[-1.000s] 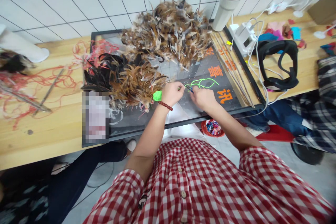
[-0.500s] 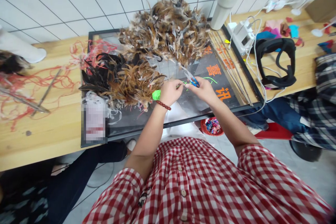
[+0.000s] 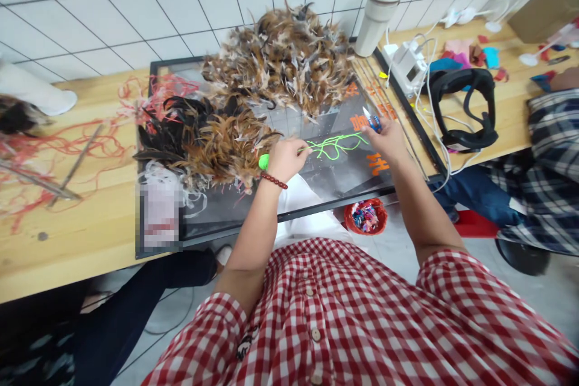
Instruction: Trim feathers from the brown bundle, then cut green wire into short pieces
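At the left end of the bench (image 3: 27,256), messy red string (image 3: 67,143) lies with two sticks (image 3: 80,163) that cross. Next comes a big dark board (image 3: 217,217) with a black rim, flat on the bench. A small feather pile (image 3: 221,139), black on its left and brown on its right, sits on it, with some white string (image 3: 194,193) just in front. A green ball (image 3: 263,161) is just beside the left wrist, by the beads (image 3: 274,181). The left hand (image 3: 287,158) is closed, its fingertips pinching one end of the green string (image 3: 333,146). A bigger feather pile (image 3: 284,60) is behind that hand, near the wall. The green string stretches across the board, between the two hands, and its far end meets the right thumb. Below the board's front edge is a red basket (image 3: 347,222) full of bright bits. A white bottle (image 3: 376,21) stands at the back. The right hand (image 3: 384,136) is curled around a blue tool (image 3: 374,123), with its pointy tip sticking out. Thin sticks (image 3: 411,136) lie beside it, then a white plug box (image 3: 409,69) and a black headset (image 3: 487,111). At the far right is another person's checked sleeve (image 3: 556,145).
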{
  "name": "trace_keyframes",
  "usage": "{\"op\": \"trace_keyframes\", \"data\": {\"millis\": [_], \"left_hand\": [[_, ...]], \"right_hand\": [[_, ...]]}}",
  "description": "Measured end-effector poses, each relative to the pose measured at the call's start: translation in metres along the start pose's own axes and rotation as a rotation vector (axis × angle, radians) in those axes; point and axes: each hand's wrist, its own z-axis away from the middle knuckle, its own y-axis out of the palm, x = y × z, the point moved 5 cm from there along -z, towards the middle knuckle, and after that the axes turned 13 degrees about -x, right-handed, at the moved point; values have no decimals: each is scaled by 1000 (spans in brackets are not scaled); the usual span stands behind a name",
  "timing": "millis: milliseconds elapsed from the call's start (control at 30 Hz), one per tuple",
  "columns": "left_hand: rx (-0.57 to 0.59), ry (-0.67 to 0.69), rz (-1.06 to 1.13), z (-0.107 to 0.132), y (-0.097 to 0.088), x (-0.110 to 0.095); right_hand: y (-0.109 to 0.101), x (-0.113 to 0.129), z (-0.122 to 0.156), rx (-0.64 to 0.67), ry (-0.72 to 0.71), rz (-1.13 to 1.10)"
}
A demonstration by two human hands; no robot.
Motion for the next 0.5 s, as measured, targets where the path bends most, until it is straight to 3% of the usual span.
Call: {"op": "trace_keyframes", "data": {"millis": [100, 200, 333, 433, 500], "left_hand": [[56, 7, 21, 1, 4, -3], [91, -2, -109, 4, 5, -6], [81, -19, -146, 3, 4, -6], [10, -32, -31, 0, 4, -2], [-25, -35, 68, -1, 4, 0]], "right_hand": [[-1, -8, 2, 17, -17, 233], [-2, 6, 26, 19, -56, 352], [5, 40, 82, 256, -166, 500], [17, 57, 109, 364, -194, 442], [27, 62, 108, 309, -125, 245]]}}
